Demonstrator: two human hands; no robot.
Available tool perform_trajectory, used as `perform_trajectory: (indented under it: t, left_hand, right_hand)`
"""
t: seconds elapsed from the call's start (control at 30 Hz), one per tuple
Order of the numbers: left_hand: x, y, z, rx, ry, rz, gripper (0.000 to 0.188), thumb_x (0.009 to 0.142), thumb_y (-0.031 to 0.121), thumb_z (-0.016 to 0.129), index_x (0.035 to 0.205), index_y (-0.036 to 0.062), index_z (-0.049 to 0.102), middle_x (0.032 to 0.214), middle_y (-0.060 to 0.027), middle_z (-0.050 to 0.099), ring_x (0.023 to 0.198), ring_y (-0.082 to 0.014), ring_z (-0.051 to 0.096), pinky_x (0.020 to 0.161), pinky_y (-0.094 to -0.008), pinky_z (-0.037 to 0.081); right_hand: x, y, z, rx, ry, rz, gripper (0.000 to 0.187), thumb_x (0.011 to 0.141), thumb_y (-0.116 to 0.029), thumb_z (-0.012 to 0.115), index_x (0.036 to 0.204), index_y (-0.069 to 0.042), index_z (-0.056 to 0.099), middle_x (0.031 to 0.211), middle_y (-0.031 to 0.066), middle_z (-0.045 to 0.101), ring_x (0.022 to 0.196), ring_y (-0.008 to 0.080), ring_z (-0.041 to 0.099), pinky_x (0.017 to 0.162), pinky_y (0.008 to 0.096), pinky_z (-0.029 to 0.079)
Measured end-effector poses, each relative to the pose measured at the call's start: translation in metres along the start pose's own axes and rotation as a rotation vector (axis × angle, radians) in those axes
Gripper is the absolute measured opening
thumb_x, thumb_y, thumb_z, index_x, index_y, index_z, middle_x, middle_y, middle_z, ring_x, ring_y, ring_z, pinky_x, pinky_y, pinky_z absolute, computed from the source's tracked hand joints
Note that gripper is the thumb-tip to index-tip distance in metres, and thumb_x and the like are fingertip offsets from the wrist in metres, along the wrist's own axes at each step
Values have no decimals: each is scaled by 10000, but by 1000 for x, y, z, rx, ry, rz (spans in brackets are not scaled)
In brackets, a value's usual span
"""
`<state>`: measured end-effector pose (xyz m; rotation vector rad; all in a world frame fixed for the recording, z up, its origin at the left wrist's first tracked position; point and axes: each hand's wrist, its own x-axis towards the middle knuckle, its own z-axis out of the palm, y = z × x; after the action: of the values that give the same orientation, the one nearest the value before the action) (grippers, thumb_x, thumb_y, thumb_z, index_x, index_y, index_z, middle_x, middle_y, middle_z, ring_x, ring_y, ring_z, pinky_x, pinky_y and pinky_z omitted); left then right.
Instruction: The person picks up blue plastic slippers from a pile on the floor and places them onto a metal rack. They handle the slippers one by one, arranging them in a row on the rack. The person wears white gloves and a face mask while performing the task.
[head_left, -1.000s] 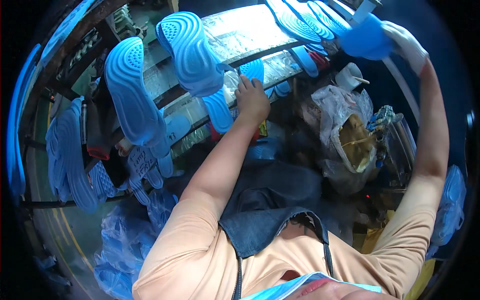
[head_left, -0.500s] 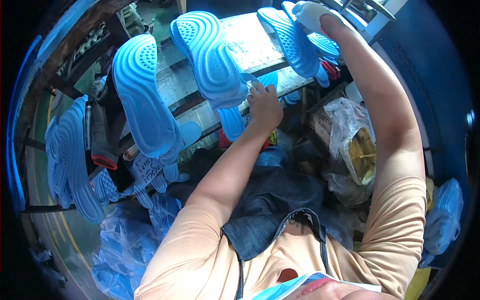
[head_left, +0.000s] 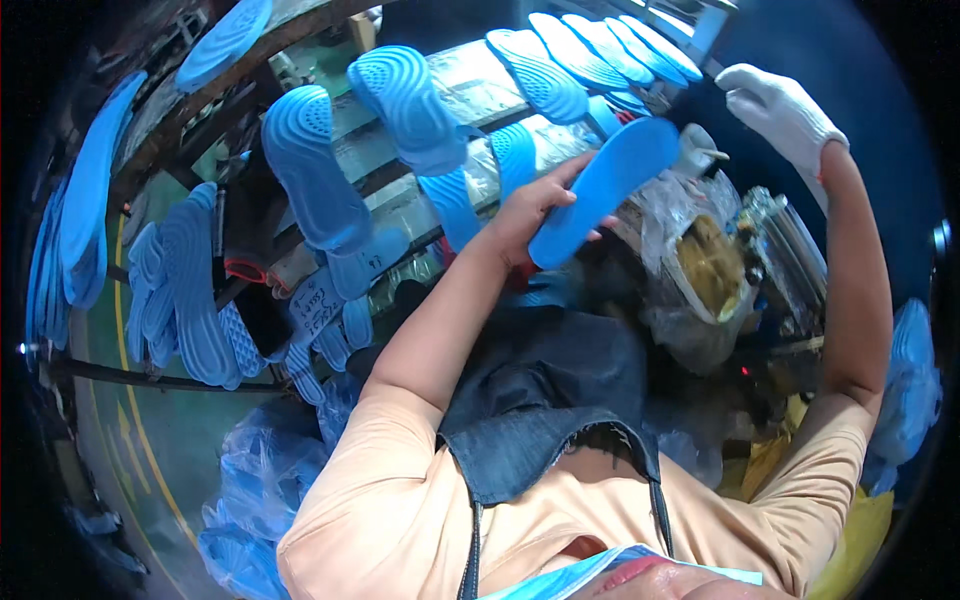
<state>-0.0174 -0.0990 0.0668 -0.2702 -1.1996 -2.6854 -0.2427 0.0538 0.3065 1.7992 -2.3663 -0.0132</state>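
Left hand [head_left: 528, 212], bare: fingers closed round the near half of a blue insole [head_left: 622, 180], smooth face up, held tilted in front of the bench [head_left: 478, 84], far end pointing right. Right hand [head_left: 780, 110], white-gloved: fingers parted from thumb, nothing seen between them, well apart from the insole, at far right. Other insoles [head_left: 538, 78] lie along the bench. Judged: piece looks bendable; a light grip by the edges should serve best, free end clear of the bag [head_left: 682, 335]
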Motion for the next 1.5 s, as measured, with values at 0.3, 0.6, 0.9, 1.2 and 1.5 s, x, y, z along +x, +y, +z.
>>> perform_trajectory:
  t: [0.3, 0.6, 0.9, 1.2, 1.5]
  left_hand:
    - [12, -85, 149, -592, -259, -181, 784, 817, 161, 496, 1523, 104, 161, 1425, -278, 366, 1207, -487, 505, 928, -510, 522]
    - [75, -142, 158, -467, -93, -352, 522, 990, 273, 372, 1381, -73, 364, 1284, -259, 527, 1175, -366, 547, 980, -473, 481]
    - [-2, -77, -5, 1810, 764, -306, 620, 863, 325, 599, 1363, -6, 443, 1393, -300, 422, 1297, -472, 387, 1047, -580, 324]
    - [-40, -25, -92, 1944, 1257, -423, 624, 841, 321, 618, 1340, -17, 459, 1440, -328, 337, 1337, -461, 322, 1021, -584, 330]
    - [-46, -22, -108, 1953, 1202, -361, 487, 810, 183, 595, 1248, -19, 526, 1347, -293, 446, 1300, -455, 355, 1022, -562, 331]
  right_hand:
    - [-123, 41, -50, -17, -84, 306, 395, 859, -341, 571, 1148, -86, 657, 1139, 174, 661, 1074, 330, 616, 912, 384, 480]
    - [-154, 112, -3, 11, -56, 255, 226, 914, -124, 546, 1108, -33, 618, 1013, 121, 671, 931, 247, 639, 870, 340, 505]
    - [-104, 174, 59, 571, -540, 320, 289, 841, -230, 630, 1087, -94, 696, 906, 22, 673, 803, 146, 615, 674, 327, 510]
    - [-109, 156, 41, 447, -528, 671, 306, 815, -231, 641, 1055, -48, 690, 881, 44, 661, 784, 162, 601, 711, 297, 486]
    - [11, 172, 12, 705, -27, 165, 408, 873, -355, 591, 1152, -57, 605, 930, -19, 603, 873, 102, 561, 796, 271, 457]
